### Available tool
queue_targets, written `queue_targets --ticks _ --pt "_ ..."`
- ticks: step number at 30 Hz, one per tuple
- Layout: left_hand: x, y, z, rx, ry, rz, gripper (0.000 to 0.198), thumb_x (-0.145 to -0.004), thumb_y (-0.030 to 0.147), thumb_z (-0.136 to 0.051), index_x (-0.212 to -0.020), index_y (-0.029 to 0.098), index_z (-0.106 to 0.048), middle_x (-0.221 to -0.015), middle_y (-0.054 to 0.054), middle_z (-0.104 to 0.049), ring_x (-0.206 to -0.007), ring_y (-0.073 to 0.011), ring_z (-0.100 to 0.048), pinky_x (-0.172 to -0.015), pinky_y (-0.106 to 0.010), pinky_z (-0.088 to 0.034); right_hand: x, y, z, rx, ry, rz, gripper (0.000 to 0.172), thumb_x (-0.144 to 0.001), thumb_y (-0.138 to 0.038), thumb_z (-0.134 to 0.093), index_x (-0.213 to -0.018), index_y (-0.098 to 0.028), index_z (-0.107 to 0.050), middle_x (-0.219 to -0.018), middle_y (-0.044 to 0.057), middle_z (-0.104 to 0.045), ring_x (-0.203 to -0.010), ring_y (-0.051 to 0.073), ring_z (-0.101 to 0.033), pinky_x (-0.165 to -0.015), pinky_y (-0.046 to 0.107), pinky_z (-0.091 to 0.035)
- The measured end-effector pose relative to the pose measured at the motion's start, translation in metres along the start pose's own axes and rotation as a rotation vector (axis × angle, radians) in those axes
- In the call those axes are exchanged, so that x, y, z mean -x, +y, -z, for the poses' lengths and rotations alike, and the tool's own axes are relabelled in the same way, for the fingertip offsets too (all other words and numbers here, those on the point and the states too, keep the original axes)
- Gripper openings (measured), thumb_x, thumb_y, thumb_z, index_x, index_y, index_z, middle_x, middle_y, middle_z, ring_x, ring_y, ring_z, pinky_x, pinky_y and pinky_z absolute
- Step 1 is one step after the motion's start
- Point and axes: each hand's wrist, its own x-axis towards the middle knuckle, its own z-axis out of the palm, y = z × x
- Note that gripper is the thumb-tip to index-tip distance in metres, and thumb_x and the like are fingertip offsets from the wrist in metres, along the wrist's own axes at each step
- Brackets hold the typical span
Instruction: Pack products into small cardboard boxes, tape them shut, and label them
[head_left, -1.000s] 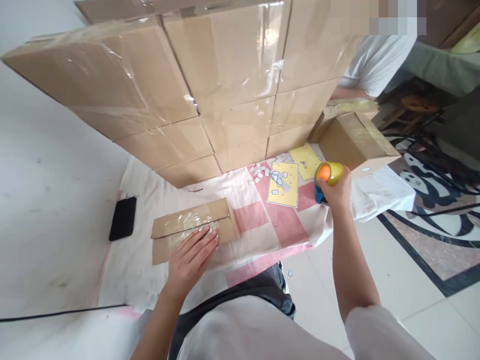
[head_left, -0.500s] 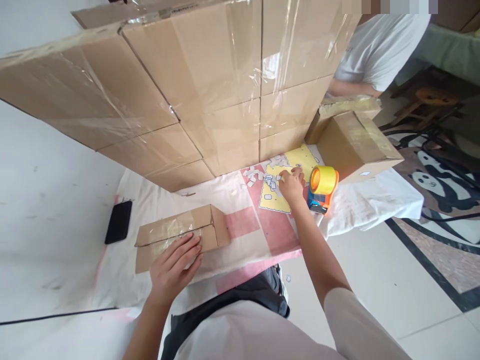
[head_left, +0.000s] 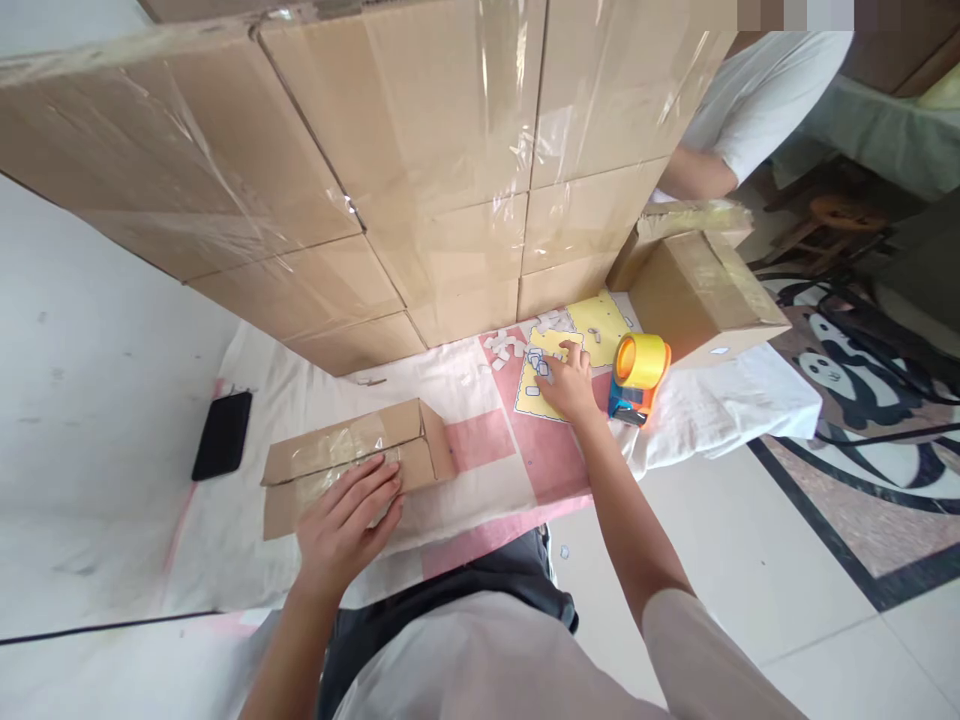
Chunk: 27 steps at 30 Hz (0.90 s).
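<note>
A long taped cardboard box (head_left: 360, 455) lies on the cloth-covered table. My left hand (head_left: 349, 520) rests on its top with the fingers laid out flat. Further right, my right hand (head_left: 568, 385) is over a yellow sheet (head_left: 544, 402), thumb and fingers apart. Small blue-edged stickers (head_left: 537, 362) lie on that sheet by my right fingertips. Several small white pieces (head_left: 504, 347) are scattered just left of it. A second yellow sheet (head_left: 602, 325) lies behind. Close to my right hand stands an orange and blue tape dispenser with a yellow roll (head_left: 640, 362).
Stacked cardboard boxes (head_left: 420, 150) form a wall along the table's back. More boxes (head_left: 705, 290) stand at the right end. A black phone (head_left: 223, 436) lies at the left. Behind the boxes is a person in a white shirt (head_left: 780, 95).
My right hand has shifted slightly left and toward me over the yellow sheet, its thumb and fingers spreading. My left hand stays on the box. The view has tilted a little.
</note>
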Motion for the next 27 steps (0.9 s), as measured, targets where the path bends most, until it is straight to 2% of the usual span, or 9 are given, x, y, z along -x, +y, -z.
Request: queue_targets --ticks 3,7,13,16,19,21,23,25,27 --pt "-0.001 0.002 0.001 0.0 -0.003 -0.013 0.038 -0.077 0.007 -0.08 -0.11 0.021 -0.068 -0.109 -0.005 -0.079 -0.115 -0.0251 -0.072 -0.097 -0.039 -0.062 0.003 0.0 -0.009 0.03 0.018 -0.019 0.028 -0.089 -0.03 -0.064 -0.109 -0.018 -0.079 -0.142 0.016 -0.047 -0.125 0.038 -0.041 -0.108 0.053 -0.038" --pt "-0.002 0.003 0.001 -0.013 0.004 -0.044 0.04 -0.075 0.006 -0.081 -0.11 0.02 -0.067 -0.108 -0.005 -0.08 -0.113 -0.0256 -0.073 -0.096 -0.039 -0.061 0.004 0.003 -0.015 -0.033 0.071 0.022 0.028 -0.095 -0.027 -0.055 -0.099 -0.019 -0.081 -0.129 0.015 -0.058 -0.116 0.035 -0.044 -0.103 0.051 -0.041" --pt "-0.006 0.002 0.002 -0.017 -0.011 -0.032 0.036 -0.077 0.009 -0.08 -0.108 0.022 -0.067 -0.109 -0.005 -0.079 -0.112 -0.0246 -0.073 -0.096 -0.038 -0.059 0.002 0.009 -0.015 -0.124 0.052 0.029 0.029 -0.098 -0.025 -0.054 -0.089 -0.017 -0.081 -0.11 0.015 -0.067 -0.106 0.031 -0.047 -0.098 0.045 -0.045" --pt "-0.012 0.024 0.008 -0.213 0.035 0.051 0.031 -0.076 0.014 -0.082 -0.103 0.024 -0.069 -0.113 -0.004 -0.079 -0.114 -0.0283 -0.071 -0.102 -0.044 -0.05 0.002 0.012 -0.016 -0.148 0.018 0.05 0.028 -0.097 -0.024 -0.054 -0.088 -0.018 -0.08 -0.106 0.013 -0.069 -0.105 0.031 -0.05 -0.097 0.045 -0.045" --pt "-0.024 0.067 0.004 -0.23 0.166 0.108 0.018 -0.079 0.014 -0.077 -0.093 0.023 -0.069 -0.1 -0.004 -0.08 -0.1 -0.0261 -0.072 -0.093 -0.043 -0.045 0.004 0.014 -0.014 -0.171 -0.012 0.078 0.031 -0.097 -0.019 -0.05 -0.091 -0.019 -0.081 -0.107 0.012 -0.071 -0.105 0.03 -0.051 -0.097 0.046 -0.044" --pt "-0.038 0.098 -0.015 0.002 0.156 0.05 0.012 -0.083 0.013 -0.068 -0.09 0.023 -0.066 -0.087 -0.002 -0.078 -0.085 -0.0201 -0.07 -0.081 -0.038 -0.042 0.005 0.014 -0.011 -0.183 -0.029 0.094 0.033 -0.095 -0.014 -0.048 -0.096 -0.02 -0.081 -0.11 0.012 -0.071 -0.106 0.03 -0.051 -0.097 0.047 -0.042" --pt "-0.057 0.12 -0.049 0.209 0.063 -0.002 0.011 -0.085 0.013 -0.063 -0.091 0.023 -0.064 -0.081 0.001 -0.077 -0.078 -0.0164 -0.068 -0.074 -0.036 -0.038 0.006 0.014 -0.008 -0.183 -0.06 0.099 0.033 -0.092 -0.011 -0.05 -0.101 -0.02 -0.08 -0.112 0.012 -0.071 -0.106 0.03 -0.052 -0.096 0.048 -0.04" --pt "-0.079 0.128 -0.095 0.285 -0.041 0.041 0.01 -0.088 0.015 -0.06 -0.088 0.024 -0.064 -0.08 0.004 -0.076 -0.075 -0.0146 -0.066 -0.073 -0.035 -0.037 0.006 0.014 -0.006 -0.177 -0.095 0.096 0.029 -0.089 -0.012 -0.056 -0.104 -0.019 -0.08 -0.113 0.011 -0.071 -0.107 0.031 -0.053 -0.095 0.049 -0.039" --pt "-0.098 0.122 -0.142 0.282 -0.128 0.142 0.012 -0.094 0.02 -0.056 -0.089 0.025 -0.066 -0.085 0.002 -0.076 -0.081 -0.0152 -0.066 -0.077 -0.035 -0.039 0.004 0.014 -0.004 -0.177 -0.113 0.097 0.025 -0.088 -0.014 -0.061 -0.105 -0.019 -0.079 -0.114 0.011 -0.071 -0.109 0.032 -0.054 -0.096 0.048 -0.038"
